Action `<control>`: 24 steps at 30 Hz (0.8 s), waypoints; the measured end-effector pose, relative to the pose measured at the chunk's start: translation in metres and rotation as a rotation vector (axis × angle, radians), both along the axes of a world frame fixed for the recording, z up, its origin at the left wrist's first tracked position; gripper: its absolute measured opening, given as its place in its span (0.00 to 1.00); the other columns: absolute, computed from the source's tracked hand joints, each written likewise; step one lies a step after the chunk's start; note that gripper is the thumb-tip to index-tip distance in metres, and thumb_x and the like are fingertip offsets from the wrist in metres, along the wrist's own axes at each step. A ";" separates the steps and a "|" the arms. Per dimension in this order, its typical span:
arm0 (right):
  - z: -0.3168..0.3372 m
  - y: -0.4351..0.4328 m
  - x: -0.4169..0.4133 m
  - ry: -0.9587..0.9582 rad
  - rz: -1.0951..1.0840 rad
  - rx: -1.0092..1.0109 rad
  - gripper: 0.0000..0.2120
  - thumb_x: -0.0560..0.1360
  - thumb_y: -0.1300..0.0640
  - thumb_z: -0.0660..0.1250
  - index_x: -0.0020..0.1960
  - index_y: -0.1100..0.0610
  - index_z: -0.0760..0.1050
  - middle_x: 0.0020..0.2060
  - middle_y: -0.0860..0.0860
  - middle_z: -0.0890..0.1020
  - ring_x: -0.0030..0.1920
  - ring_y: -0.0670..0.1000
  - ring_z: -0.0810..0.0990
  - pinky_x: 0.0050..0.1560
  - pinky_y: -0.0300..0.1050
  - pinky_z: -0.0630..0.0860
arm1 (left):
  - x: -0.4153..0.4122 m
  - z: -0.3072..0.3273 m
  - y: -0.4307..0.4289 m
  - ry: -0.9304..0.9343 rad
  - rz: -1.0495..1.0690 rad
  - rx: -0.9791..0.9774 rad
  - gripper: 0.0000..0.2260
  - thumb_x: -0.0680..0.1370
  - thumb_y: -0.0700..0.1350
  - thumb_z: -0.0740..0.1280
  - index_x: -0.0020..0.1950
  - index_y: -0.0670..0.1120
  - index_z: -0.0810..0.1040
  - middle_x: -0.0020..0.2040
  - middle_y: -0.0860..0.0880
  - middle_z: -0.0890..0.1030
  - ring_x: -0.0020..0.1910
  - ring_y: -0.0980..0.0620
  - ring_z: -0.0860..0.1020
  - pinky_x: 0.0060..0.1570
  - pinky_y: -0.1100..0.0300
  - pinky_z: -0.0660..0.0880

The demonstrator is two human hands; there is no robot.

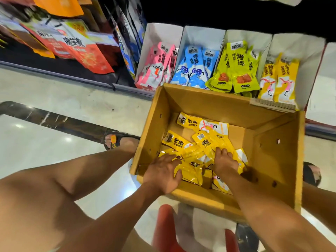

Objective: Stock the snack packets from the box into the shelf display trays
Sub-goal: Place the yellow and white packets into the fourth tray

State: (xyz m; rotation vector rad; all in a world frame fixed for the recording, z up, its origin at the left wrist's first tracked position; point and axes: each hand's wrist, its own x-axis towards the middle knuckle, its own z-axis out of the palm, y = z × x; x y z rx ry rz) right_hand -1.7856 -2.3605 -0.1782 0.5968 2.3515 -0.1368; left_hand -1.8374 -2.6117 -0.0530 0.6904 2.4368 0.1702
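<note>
My left hand (161,171) lies spread on the yellow packets (177,141) in the box (200,102); my right hand (224,160), at its 3 o'clock, curls among them, and I cannot tell whether it grips any.

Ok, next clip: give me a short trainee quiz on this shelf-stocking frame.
1. Which of the display trays matches the packets lying in the cardboard box? A) pink B) blue C) the yellow tray
2. True or false: the left hand and the right hand are both down in the box, on the packets.
3. Fill in: the trays show ___ different packet colours.
Key: 1 C; 2 true; 3 four.
</note>
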 end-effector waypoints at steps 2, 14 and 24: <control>-0.002 0.000 -0.001 0.002 0.009 0.029 0.39 0.74 0.49 0.73 0.76 0.54 0.55 0.68 0.54 0.66 0.68 0.56 0.67 0.50 0.52 0.77 | -0.001 0.001 0.001 0.014 -0.006 0.002 0.21 0.82 0.60 0.56 0.74 0.59 0.71 0.79 0.58 0.66 0.79 0.55 0.60 0.74 0.53 0.63; 0.007 0.020 0.001 0.051 0.008 -0.097 0.24 0.76 0.57 0.66 0.72 0.54 0.66 0.66 0.54 0.71 0.67 0.58 0.71 0.57 0.54 0.77 | 0.001 0.004 -0.001 -0.008 0.004 0.016 0.20 0.82 0.59 0.58 0.74 0.60 0.71 0.78 0.58 0.66 0.79 0.56 0.60 0.73 0.53 0.64; -0.011 0.000 -0.004 0.124 -0.413 -0.272 0.28 0.71 0.49 0.76 0.66 0.58 0.73 0.62 0.59 0.78 0.64 0.62 0.76 0.58 0.54 0.76 | 0.001 -0.004 -0.003 0.017 0.021 0.042 0.22 0.78 0.60 0.57 0.71 0.59 0.75 0.76 0.58 0.70 0.76 0.55 0.64 0.71 0.53 0.66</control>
